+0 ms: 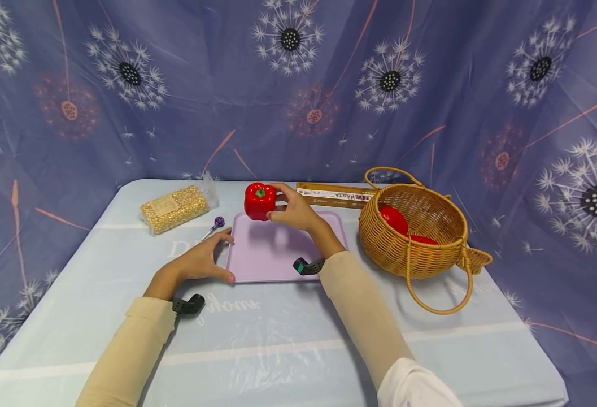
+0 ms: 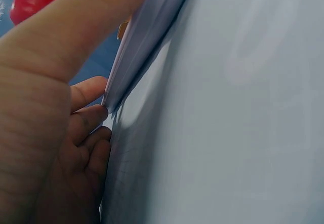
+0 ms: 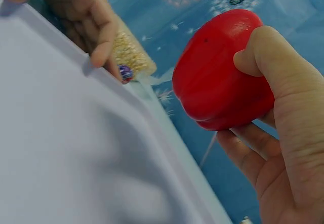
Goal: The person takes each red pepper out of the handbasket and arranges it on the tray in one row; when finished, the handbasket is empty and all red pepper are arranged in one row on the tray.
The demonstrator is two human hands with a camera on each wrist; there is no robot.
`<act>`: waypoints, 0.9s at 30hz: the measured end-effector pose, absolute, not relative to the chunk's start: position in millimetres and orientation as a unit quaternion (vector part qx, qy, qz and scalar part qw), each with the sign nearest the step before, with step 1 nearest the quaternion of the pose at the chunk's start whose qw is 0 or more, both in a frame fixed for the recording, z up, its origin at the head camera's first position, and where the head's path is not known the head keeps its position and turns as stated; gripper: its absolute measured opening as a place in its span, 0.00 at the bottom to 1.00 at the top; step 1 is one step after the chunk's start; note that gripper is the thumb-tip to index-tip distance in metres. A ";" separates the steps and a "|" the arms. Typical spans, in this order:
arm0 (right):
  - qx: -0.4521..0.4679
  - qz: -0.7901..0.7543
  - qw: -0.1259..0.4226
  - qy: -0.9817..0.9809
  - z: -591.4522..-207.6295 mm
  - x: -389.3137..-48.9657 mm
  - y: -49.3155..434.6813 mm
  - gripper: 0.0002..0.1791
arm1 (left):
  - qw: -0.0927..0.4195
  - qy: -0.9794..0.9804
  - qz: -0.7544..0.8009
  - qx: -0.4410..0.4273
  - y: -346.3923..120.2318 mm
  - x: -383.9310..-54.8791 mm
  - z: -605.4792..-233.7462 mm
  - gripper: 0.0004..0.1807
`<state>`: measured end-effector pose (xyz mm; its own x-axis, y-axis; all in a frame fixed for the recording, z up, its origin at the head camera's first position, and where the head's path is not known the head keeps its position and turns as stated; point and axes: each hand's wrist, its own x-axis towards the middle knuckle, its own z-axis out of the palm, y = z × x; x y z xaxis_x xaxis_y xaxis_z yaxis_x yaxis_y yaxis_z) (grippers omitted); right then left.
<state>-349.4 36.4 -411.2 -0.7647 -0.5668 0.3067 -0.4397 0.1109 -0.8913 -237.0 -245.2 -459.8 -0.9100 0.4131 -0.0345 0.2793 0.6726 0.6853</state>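
Note:
My right hand (image 1: 298, 210) holds a red bell pepper (image 1: 260, 200) with a green stem, raised over the far part of a pale lilac tray (image 1: 278, 260). In the right wrist view the thumb lies on one side of the pepper (image 3: 217, 72) and the fingers are under the other. At the tray's left edge is my left hand (image 1: 201, 260), thumb at the near corner and forefinger farther up the rim. The left wrist view shows its fingertips (image 2: 101, 89) against the tray's side (image 2: 144, 41).
A wicker basket (image 1: 389, 254) with red items (image 1: 393, 219) inside stands to the right, its handle hanging in front. Behind the tray lie pasta boxes (image 1: 328, 196). A bag of yellow kernels (image 1: 176, 209) and a purple-wrapped lollipop (image 1: 219, 221) are at the left.

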 end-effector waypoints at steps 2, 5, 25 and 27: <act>-0.334 -0.577 0.053 0.743 -418.2 -349.4 33.7 0.39 | 0.094 0.910 0.356 0.189 -244.6 -237.3 -459.6 0.56; -0.331 -0.577 0.053 0.745 -426.7 -348.3 28.8 0.39 | 0.094 0.909 0.357 0.192 -244.2 -237.9 -459.2 0.56; -0.315 -0.577 0.071 0.750 -458.7 -345.7 2.3 0.38 | 0.087 0.903 0.367 0.206 -246.5 -237.5 -460.2 0.55; -0.311 -0.570 0.075 0.757 -461.4 -345.0 1.7 0.39 | 0.089 0.903 0.367 0.206 -246.5 -237.1 -460.9 0.55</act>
<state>-345.0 1.7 -461.4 -0.7954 -0.5556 0.2420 -0.3856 0.1558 -0.9094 -237.1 -246.5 -460.9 -0.8997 0.4364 -0.0088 0.3063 0.6457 0.6995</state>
